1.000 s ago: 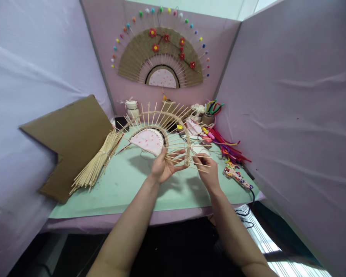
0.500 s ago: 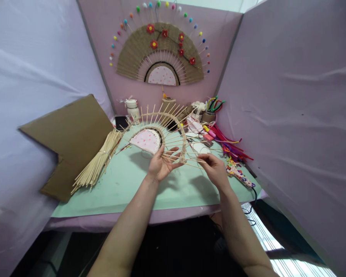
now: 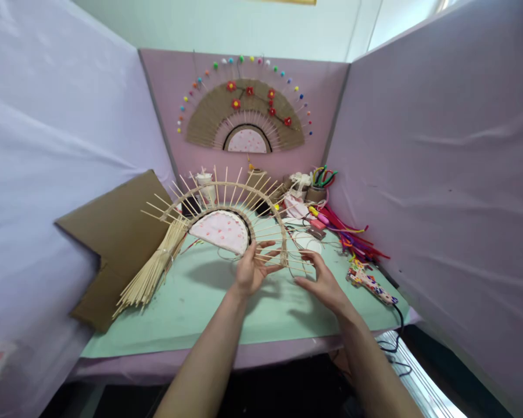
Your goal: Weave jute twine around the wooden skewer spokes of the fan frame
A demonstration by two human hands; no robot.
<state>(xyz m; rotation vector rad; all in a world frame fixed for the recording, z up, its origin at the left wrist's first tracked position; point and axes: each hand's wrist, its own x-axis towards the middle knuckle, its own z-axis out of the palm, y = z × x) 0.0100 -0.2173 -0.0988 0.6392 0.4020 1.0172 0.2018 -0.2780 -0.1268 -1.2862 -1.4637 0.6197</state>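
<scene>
A half-round fan frame (image 3: 221, 227) of thin bamboo sticks is held up over the table, with a pink dotted centre and a ring of twine (image 3: 268, 201) woven through the sticks. My left hand (image 3: 251, 271) grips it at the lower right, thumb in front by the centre piece and fingers behind the sticks. Close to the stick tips at the frame's right end is my right hand (image 3: 321, 281), its thumb and fingers apart. A loose strand of twine hangs between the frame and this hand; whether the fingers touch it I cannot tell.
A bundle of bamboo sticks (image 3: 154, 270) and folded cardboard (image 3: 122, 232) lie at left. At right are a patterned glue gun (image 3: 372, 283) with a cord and pipe cleaners (image 3: 353, 235). Behind stand a white bottle (image 3: 206, 188) and a pot of scissors (image 3: 317, 191). A finished fan (image 3: 244, 110) hangs on the back panel.
The view has tilted upward. The fan frame has turned more face-on to me. My right thumb and fingers, pinched at the stick ends before, have spread apart.
</scene>
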